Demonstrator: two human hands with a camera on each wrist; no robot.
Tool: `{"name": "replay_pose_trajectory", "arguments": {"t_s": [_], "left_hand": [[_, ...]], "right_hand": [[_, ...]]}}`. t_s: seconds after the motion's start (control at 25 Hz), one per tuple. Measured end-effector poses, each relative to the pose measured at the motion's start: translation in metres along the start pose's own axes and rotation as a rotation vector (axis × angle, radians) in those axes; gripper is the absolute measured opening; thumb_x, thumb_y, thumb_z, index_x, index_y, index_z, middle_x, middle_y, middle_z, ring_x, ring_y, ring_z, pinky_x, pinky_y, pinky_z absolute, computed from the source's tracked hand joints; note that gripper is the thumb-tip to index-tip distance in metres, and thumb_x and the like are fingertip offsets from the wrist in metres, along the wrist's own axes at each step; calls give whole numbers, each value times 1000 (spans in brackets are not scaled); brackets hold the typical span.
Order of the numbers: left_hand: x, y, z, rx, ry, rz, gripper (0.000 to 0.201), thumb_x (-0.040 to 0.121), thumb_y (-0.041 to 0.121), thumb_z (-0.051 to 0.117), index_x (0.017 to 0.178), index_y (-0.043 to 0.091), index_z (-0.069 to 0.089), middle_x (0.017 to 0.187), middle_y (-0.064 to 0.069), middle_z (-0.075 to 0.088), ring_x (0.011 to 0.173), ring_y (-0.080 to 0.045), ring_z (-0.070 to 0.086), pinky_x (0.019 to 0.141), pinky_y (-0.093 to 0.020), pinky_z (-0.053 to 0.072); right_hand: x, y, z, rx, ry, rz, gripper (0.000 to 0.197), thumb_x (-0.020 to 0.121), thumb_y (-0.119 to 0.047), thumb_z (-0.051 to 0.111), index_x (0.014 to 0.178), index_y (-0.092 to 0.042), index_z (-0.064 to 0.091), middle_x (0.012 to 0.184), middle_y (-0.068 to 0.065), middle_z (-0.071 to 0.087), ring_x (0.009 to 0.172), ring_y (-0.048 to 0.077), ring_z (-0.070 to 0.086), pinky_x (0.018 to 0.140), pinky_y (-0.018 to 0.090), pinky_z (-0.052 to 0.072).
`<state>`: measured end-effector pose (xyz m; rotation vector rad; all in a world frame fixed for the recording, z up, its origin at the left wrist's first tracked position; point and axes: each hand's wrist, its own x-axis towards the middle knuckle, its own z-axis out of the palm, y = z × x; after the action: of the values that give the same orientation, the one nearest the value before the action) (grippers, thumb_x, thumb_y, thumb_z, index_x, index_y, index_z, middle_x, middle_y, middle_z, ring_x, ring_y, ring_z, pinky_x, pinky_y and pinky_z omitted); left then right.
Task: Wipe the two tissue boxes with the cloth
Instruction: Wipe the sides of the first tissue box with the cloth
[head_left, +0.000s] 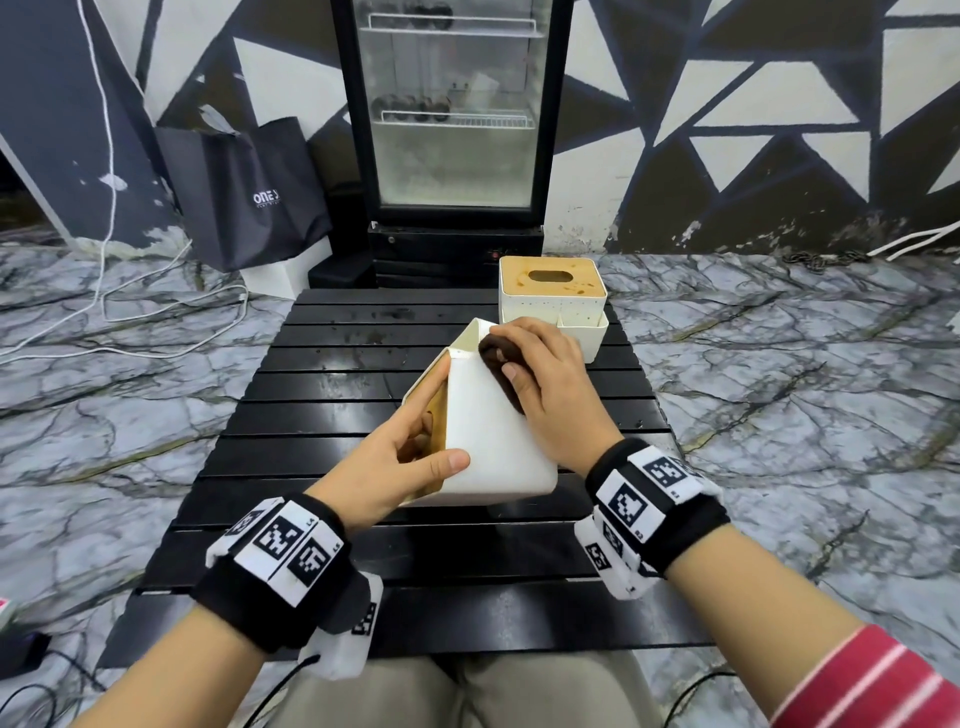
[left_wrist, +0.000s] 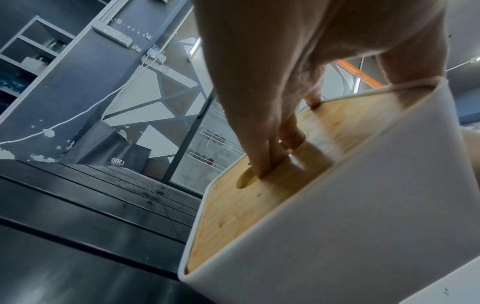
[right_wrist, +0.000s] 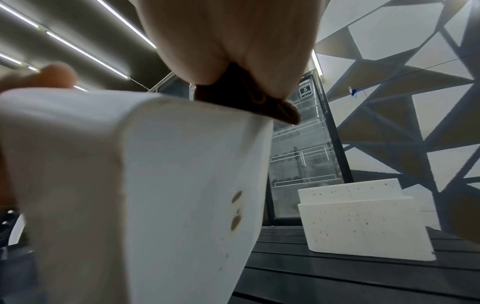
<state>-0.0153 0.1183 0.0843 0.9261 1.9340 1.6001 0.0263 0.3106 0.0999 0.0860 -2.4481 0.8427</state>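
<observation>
Head view: cloth under right hand, atop tilted tissue box.

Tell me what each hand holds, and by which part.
Left hand: near tissue box, fingers in its lid slot, thumb on the side. Right hand: brown cloth, pressed under the palm.

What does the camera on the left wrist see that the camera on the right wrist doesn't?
Only the left wrist view shows the wooden lid of the held tissue box, with the left hand poking fingers into its oval slot, plus a black bag.

Only the right wrist view shows the brown cloth under the right hand, brown spots on that box's white wall, and the second tissue box standing on the table.

Both show the held box, the black slatted table and the glass-door fridge.
</observation>
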Motion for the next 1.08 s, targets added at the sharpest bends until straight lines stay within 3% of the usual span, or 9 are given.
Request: {"name": "replay_pose_trajectory", "arguments": {"t_s": [0.12, 0.24, 0.28, 0.48, 0.6, 0.68, 0.8, 0.96, 1.08], "left_hand": [[-2, 0, -6, 3, -29, -18, 86, 71, 37, 69, 135, 60, 15, 98, 19, 66, 94, -9, 62, 85, -19, 49], [-7, -1, -13, 3, -70, -48, 87, 71, 38, 68, 135, 65, 16, 116, -1, 62, 111, -31, 55, 95, -43, 47], [-8, -2, -17, 3, -88, -51, 85, 71, 37, 68, 133, 67, 18, 120, -5, 60, 114, -32, 53, 97, -45, 45], [-14, 5, -39, 88, -89, -55, 76, 65, 32, 68, 120, 72, 35, 127, 15, 56, 122, -4, 51, 97, -17, 42], [-17, 15, -48, 273, -26, -57, 75, 60, 36, 62, 119, 71, 34, 130, 17, 48, 119, 0, 49, 102, -26, 43], [-17, 24, -41, 364, 69, -41, 71, 59, 41, 62, 122, 59, 35, 129, 19, 46, 115, 2, 49, 103, -30, 43], [-13, 34, -19, 573, 243, -53, 86, 67, 48, 74, 136, 34, 27, 136, 10, 38, 124, -6, 39, 106, -28, 34], [-10, 39, 7, 721, 297, -115, 115, 53, 74, 66, 143, 50, -1, 138, -2, 26, 131, -20, 24, 106, -35, 26], [-2, 41, 10, 693, 365, -117, 101, 63, 63, 70, 142, 53, 7, 135, -3, 27, 130, -23, 24, 105, -35, 28]], "right_hand": [[9, 3, -6, 4, -12, 17, 33, 92, -10, 44, 124, -14, 50, 129, 5, 46, 120, 24, 34, 101, 24, 20], [19, 5, -17, 33, -89, 58, 32, 93, -10, 43, 125, -16, 49, 127, 4, 47, 118, 23, 37, 102, 27, 25], [22, 5, -22, 44, -116, 57, 32, 94, -10, 43, 125, -15, 49, 126, 4, 48, 117, 23, 40, 103, 28, 28], [21, -5, -42, 151, -212, 117, 31, 95, -12, 43, 125, -15, 49, 119, 1, 52, 107, 8, 45, 83, 7, 32], [14, -13, -42, 236, -205, 137, 30, 95, -12, 44, 123, -18, 51, 114, -4, 51, 105, 6, 46, 82, -2, 31], [11, -18, -37, 251, -187, 113, 30, 94, -12, 44, 123, -19, 51, 114, -5, 51, 107, 7, 46, 86, -1, 30], [5, -26, -31, 267, -170, 93, 30, 94, -12, 45, 123, -19, 51, 114, -7, 51, 109, 6, 46, 86, -2, 29], [-1, -34, -26, 301, -168, 52, 31, 94, -10, 45, 123, -18, 51, 116, -5, 51, 110, 6, 46, 91, 3, 31], [-4, -37, -23, 333, -180, 43, 31, 93, -9, 46, 123, -18, 52, 117, -5, 52, 110, 5, 47, 93, 8, 32]]}}
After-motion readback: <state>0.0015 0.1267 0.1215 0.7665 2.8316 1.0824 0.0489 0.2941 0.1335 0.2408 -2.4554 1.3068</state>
